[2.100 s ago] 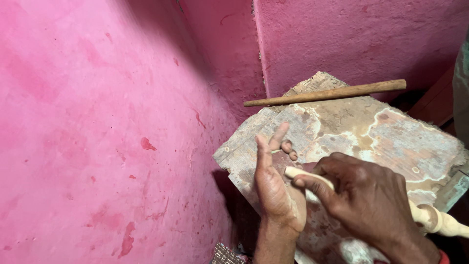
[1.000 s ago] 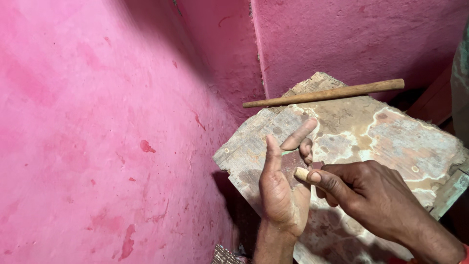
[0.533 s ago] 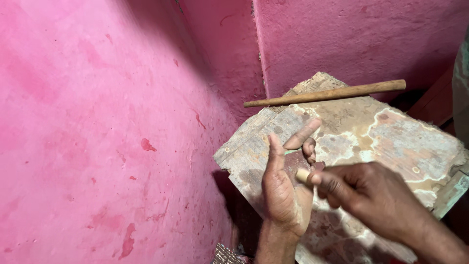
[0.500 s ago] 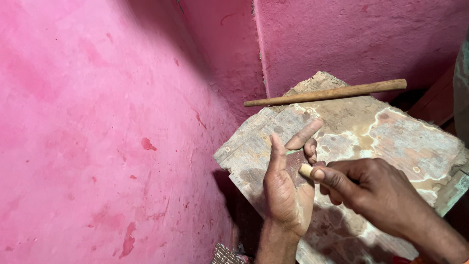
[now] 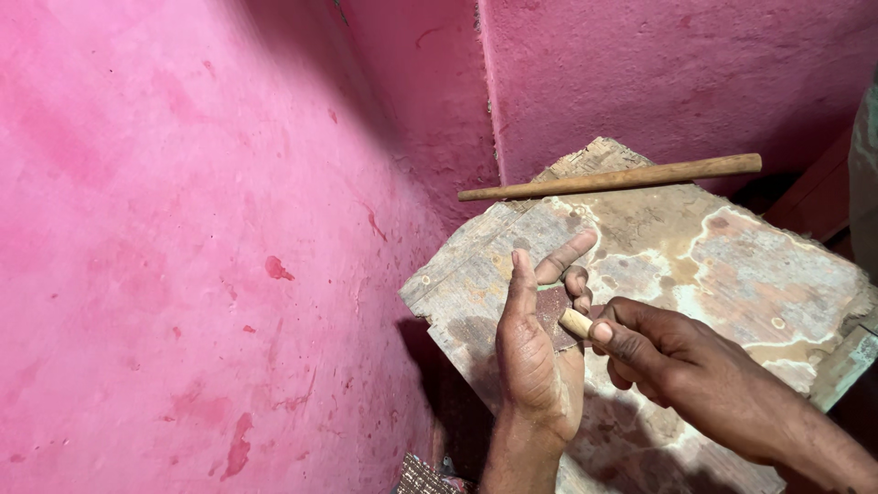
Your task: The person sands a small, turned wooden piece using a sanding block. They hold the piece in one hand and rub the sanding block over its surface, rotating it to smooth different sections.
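My left hand (image 5: 535, 352) is held upright with its palm turned right, and a small reddish-brown piece of sandpaper (image 5: 551, 316) lies against the palm under loosely curled fingers. My right hand (image 5: 672, 361) grips a pale turned wooden piece (image 5: 576, 322); only its rounded tip shows past my thumb. That tip presses into the sandpaper in the left palm. The rest of the wooden piece is hidden inside my right fist.
Both hands hover over a worn, stained wooden board (image 5: 732, 265) set in a corner of pink plastered walls (image 5: 183, 229). A long round wooden stick (image 5: 613, 178) lies across the board's far edge. Something dark red (image 5: 819, 197) stands at the right.
The long wooden piece, whose turned end stuck out behind my right hand, has slid into the fist. Its tip now rubs against the left palm, and my left fingers have curled closer.
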